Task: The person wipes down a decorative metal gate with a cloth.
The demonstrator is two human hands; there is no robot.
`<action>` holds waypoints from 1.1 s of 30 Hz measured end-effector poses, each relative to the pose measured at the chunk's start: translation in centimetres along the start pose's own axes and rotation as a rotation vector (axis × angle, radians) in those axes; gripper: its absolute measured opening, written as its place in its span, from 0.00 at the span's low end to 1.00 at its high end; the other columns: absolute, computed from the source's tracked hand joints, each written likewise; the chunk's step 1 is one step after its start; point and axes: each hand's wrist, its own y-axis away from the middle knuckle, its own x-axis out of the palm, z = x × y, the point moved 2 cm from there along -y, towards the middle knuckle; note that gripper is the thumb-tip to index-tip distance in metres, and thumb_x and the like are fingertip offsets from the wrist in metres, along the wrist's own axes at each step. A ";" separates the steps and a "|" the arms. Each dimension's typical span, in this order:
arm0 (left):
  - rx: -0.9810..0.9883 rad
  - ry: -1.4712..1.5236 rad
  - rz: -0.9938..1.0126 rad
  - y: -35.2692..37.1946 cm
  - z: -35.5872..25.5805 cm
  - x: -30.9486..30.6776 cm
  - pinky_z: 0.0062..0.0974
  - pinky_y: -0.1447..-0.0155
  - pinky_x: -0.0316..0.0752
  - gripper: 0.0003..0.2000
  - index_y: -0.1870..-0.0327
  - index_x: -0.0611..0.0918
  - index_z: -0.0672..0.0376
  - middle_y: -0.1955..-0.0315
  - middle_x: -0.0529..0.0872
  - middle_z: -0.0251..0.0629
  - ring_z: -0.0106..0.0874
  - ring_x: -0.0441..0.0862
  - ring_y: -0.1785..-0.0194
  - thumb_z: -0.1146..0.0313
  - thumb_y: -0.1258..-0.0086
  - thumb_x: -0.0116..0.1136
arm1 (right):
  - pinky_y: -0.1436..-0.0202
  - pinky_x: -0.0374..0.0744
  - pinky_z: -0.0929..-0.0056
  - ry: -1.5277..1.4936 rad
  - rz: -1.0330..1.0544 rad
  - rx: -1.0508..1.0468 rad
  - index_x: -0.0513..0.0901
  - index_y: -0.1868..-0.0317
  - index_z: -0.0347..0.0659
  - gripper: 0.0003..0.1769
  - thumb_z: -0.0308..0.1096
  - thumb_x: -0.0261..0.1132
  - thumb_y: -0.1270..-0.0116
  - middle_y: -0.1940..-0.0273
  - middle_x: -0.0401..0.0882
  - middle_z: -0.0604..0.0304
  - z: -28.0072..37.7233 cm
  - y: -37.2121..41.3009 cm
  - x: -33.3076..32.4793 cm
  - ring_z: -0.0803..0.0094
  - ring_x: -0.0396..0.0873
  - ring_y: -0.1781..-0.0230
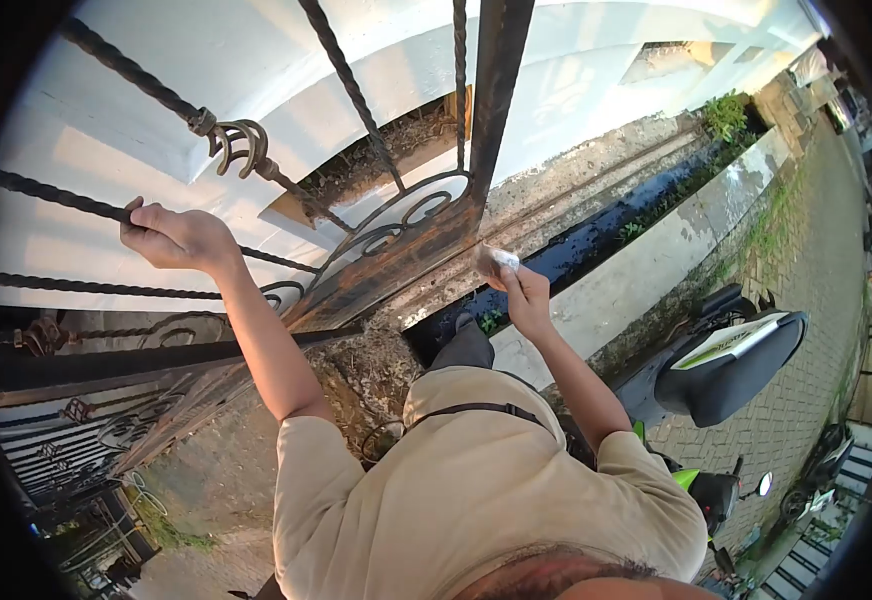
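Observation:
My left hand point(178, 238) is closed round a dark twisted iron bar point(66, 195) of the gate. In my right hand point(527, 300) is a small brush point(501, 260), with a bright pale band and a brownish end toward the gate; my fingers cover the rest of it. The brush end is close to the lower corner of the rusty gate frame point(480, 190). Curled iron scrolls point(381, 238) join the bars near the bottom rail. A basket-shaped twist point(239, 145) decorates another bar above my left hand.
A ditch of dark water point(596, 215) runs beside the white wall point(596, 60), edged by a concrete kerb point(646, 265). My foot point(464, 322) is at its near end. A parked motorbike point(721, 365) stands on the paved lane point(816, 240) to the right.

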 end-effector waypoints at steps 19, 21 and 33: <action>0.155 0.059 -0.050 -0.5 0.3 -0.3 0.23 0.74 0.64 0.27 0.65 0.72 0.64 0.86 0.71 0.30 0.24 0.69 0.81 0.43 0.26 0.38 | 0.40 0.73 0.63 -0.682 0.403 0.245 0.70 0.41 0.31 0.22 0.42 0.47 0.23 0.45 0.76 0.52 7.0 -17.6 11.8 0.65 0.76 0.46; 0.014 0.035 0.086 -0.4 2.7 -0.8 0.28 0.63 0.69 0.23 0.55 0.74 0.66 0.73 0.77 0.41 0.29 0.74 0.69 0.49 0.27 0.47 | 0.42 0.75 0.63 -0.796 0.395 0.225 0.71 0.43 0.31 0.21 0.41 0.48 0.23 0.48 0.77 0.52 11.1 -18.9 11.2 0.64 0.77 0.46; 0.186 0.049 -0.030 -1.2 0.6 -0.8 0.38 0.73 0.66 0.20 0.65 0.70 0.67 0.84 0.72 0.48 0.46 0.74 0.79 0.53 0.26 0.40 | 0.42 0.74 0.62 -0.779 0.662 0.224 0.73 0.46 0.34 0.19 0.40 0.45 0.22 0.50 0.78 0.54 9.1 -22.2 11.8 0.64 0.78 0.50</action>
